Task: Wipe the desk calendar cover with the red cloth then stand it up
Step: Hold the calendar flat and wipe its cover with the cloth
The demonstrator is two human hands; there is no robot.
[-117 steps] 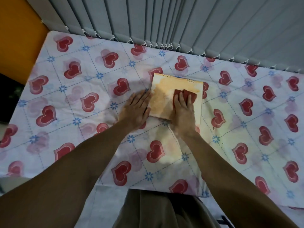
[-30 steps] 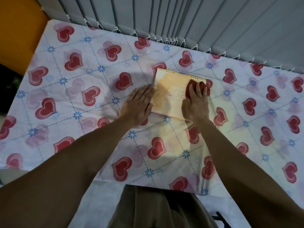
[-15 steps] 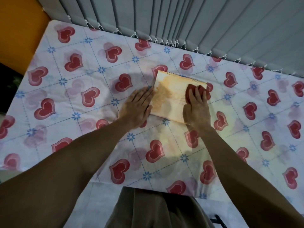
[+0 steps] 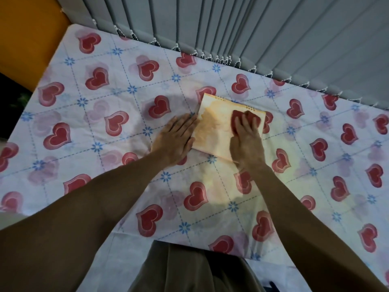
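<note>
Right hand (image 4: 246,142) flat, pressing red cloth (image 4: 245,121) on calendar (image 4: 216,131) | left hand (image 4: 176,140) flat, steadying edge

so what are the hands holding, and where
Nothing gripped: right hand presses red cloth flat on the calendar; left hand steadies its left edge.

A single head-worn camera looks steeply down and forward over a table (image 4: 88,131) with a heart-print cover, near enough that both forearms fill the lower frame; its far edge meets vertical blinds (image 4: 273,39), possibly a window.
</note>
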